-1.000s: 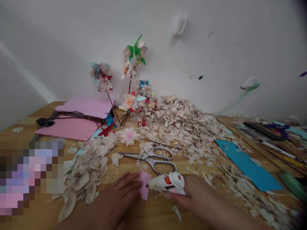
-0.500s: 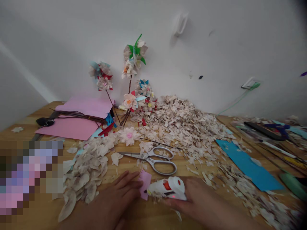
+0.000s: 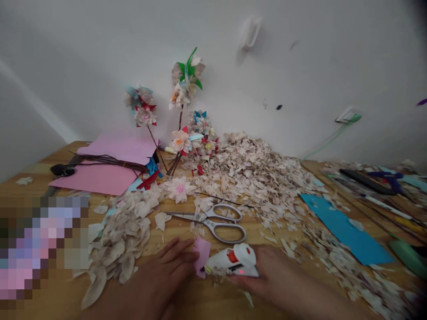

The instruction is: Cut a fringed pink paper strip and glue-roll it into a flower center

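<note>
My right hand (image 3: 271, 273) is wrapped round a white hot glue gun (image 3: 242, 260) with an orange-red part on top and a lit red light. The gun's nozzle points left and meets the lower right edge of a small piece of pink paper (image 3: 202, 253), whose top edge is cut into a fringe. Dry shreds cling beneath the nozzle. My left hand (image 3: 167, 271) lies flat on the wood, fingers stretched out, fingertips on the paper's left edge. Just beyond, a pair of silver scissors (image 3: 212, 221) rests with blades pointing left.
Pale dried petals (image 3: 128, 231) lie at left, and a big heap of shreds (image 3: 256, 160) is against the wall. Handmade flowers on twigs (image 3: 182, 140) stand behind. A blue paper strip (image 3: 347, 231) lies right, pink sheets (image 3: 100, 178) back left. Pixelated blocks cover the lower left.
The glue gun has shifted very slightly, its rear a little higher, with the nozzle still at the pink paper. My left hand has stayed in place.
</note>
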A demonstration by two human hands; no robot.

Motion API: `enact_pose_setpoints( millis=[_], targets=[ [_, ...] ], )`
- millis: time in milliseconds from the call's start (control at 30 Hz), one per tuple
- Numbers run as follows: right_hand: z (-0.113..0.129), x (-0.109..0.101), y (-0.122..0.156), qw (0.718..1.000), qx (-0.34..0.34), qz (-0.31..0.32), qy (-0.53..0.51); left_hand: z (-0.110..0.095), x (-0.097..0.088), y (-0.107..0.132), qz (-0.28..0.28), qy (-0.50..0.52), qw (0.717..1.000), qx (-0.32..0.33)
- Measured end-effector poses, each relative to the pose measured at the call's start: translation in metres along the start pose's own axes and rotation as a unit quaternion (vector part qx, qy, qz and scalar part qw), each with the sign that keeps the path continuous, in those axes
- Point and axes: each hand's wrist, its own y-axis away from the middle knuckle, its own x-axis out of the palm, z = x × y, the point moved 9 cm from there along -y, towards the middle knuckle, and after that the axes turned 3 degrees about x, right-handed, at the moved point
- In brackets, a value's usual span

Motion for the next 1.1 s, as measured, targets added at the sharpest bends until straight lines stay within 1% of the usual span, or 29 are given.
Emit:
enact_pose_setpoints(
  millis=[167,233,433,533,633,700,833,933,1033,1100],
  targets=[
    [-0.014,-0.013,-0.005,0.995,0.064,-0.039,0.072,0.002,0.001,-0.002,-0.003,0.011,1.000,0.009],
    [-0.015,-0.015,-0.006,0.993,0.072,-0.043,0.087,0.003,0.001,-0.001,-0.010,0.014,1.000,0.017],
    [-0.002,-0.002,0.002,1.000,0.004,0.011,0.023,0.005,0.004,0.001,-0.006,0.015,1.000,0.020],
    [-0.005,-0.002,0.000,0.999,0.023,0.022,0.026,0.004,0.003,0.001,-0.013,0.021,0.999,0.025],
    [-0.010,-0.012,-0.005,0.997,0.044,-0.011,0.062,0.004,0.002,0.001,-0.010,0.023,1.000,0.019],
    [-0.010,-0.017,-0.006,0.996,0.046,-0.025,0.071,0.005,0.002,0.001,-0.009,0.024,1.000,0.013],
    [-0.004,-0.009,-0.003,0.999,0.018,0.007,0.027,0.004,0.005,0.001,-0.007,0.023,1.000,0.019],
    [-0.004,-0.009,-0.003,0.999,0.003,-0.007,0.044,0.005,0.007,0.000,0.000,0.010,1.000,0.020],
    [-0.013,-0.018,-0.008,0.993,0.038,-0.044,0.101,0.006,0.006,-0.001,0.008,0.006,1.000,0.013],
    [-0.015,-0.020,-0.010,0.992,0.047,-0.046,0.111,0.006,0.004,-0.001,0.007,0.009,1.000,0.009]
  ],
)
